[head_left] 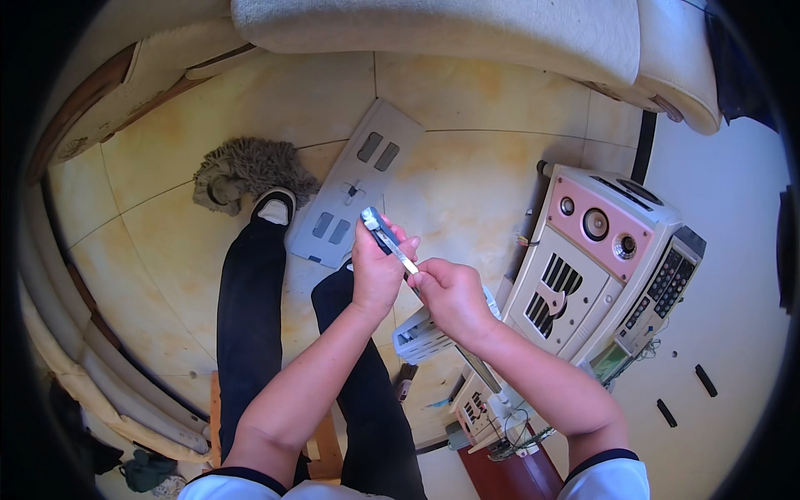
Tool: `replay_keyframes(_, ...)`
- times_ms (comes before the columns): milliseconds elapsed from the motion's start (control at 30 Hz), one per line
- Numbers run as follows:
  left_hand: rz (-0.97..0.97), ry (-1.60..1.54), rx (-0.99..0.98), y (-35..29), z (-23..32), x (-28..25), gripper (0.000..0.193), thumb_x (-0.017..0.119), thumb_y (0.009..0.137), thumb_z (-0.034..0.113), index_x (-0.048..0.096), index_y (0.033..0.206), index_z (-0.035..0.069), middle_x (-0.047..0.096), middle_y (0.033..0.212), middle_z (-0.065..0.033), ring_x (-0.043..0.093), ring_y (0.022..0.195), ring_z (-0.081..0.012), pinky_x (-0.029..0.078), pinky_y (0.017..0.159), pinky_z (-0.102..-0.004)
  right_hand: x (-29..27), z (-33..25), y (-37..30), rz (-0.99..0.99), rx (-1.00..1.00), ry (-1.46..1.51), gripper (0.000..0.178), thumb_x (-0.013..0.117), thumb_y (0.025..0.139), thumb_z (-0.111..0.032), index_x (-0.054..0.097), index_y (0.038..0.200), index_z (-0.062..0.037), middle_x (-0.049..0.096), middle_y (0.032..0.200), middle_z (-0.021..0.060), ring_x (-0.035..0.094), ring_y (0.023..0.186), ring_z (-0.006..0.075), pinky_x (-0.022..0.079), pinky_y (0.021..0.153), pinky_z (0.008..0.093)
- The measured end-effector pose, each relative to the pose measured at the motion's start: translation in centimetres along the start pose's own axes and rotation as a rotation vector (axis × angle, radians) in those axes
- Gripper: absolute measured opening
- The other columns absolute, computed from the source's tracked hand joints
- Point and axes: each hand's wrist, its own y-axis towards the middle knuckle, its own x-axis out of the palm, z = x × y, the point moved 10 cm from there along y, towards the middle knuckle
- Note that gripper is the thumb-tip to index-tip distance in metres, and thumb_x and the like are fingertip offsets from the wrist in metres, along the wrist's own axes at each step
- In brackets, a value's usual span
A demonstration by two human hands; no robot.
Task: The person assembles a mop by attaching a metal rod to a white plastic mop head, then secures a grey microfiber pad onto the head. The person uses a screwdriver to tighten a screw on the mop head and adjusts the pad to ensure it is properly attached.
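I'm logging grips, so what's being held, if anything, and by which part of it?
A slim dark-and-pale tool: the left hand grips its middle, and the right hand appears to pinch its near end.

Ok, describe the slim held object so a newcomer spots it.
From the cream sofa up top, look down to the left hand and right hand. Both hold the slim, pale-ended dark object. Unlike the slotted grey panel on the floor, it is narrow and held.

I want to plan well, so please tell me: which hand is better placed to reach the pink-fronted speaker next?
Probably the right hand: it is nearer to the speaker, though it is at one end of the slim tool. The left hand grips that tool, farther away.
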Motion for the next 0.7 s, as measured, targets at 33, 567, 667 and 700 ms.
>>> replay_keyframes(33,-0.031,0.006,0.023,0.2,-0.3,0.1,0.043,0.064,0.074,-0.012,0.037,0.102,0.005,0.05,0.086,-0.0054,0.057,0.073,-0.0137,0.051,0.059,-0.0273,0.0,0.6,0.0,0.014,-0.021,0.052,0.012,0.056,0.087,-0.009,0.064,0.084,-0.0014,0.061,0.07,0.0196,0.061,0.063,0.0332,0.048,0.062,0.0383)
replay_keyframes(567,-0.466,-0.19,-0.301,-0.8,-0.3,2.5,0.044,0.045,0.088,0.009,0.034,0.13,0.006,0.054,0.115,-0.0145,0.057,0.104,-0.0224,0.046,0.091,-0.0381,-2.5,0.1,-1.0,0.164,-0.217,0.351,0.011,0.056,0.091,-0.008,0.063,0.092,-0.0002,0.06,0.064,0.0062,0.056,0.056,0.0148,0.044,0.054,0.0292)
replay_keyframes(667,-0.495,-0.103,-0.267,-0.7,0.4,3.1,0.041,0.048,0.09,0.004,0.035,0.129,0.006,0.057,0.114,-0.016,0.059,0.107,-0.0252,0.047,0.089,-0.036,-2.4,0.3,-3.2,0.145,-0.247,0.009,0.01,0.056,0.089,-0.009,0.063,0.089,-0.0012,0.059,0.063,0.012,0.058,0.053,0.0228,0.045,0.053,0.0324)
replay_keyframes(700,-0.507,-0.099,-0.247,-0.6,0.5,3.2,0.041,0.05,0.09,0.004,0.036,0.129,0.007,0.057,0.114,-0.0156,0.059,0.108,-0.0255,0.047,0.09,-0.0364,-2.4,0.5,-3.3,0.14,-0.213,0.017,0.01,0.057,0.089,-0.009,0.063,0.089,-0.0014,0.059,0.063,0.0134,0.058,0.054,0.0247,0.045,0.053,0.0334)
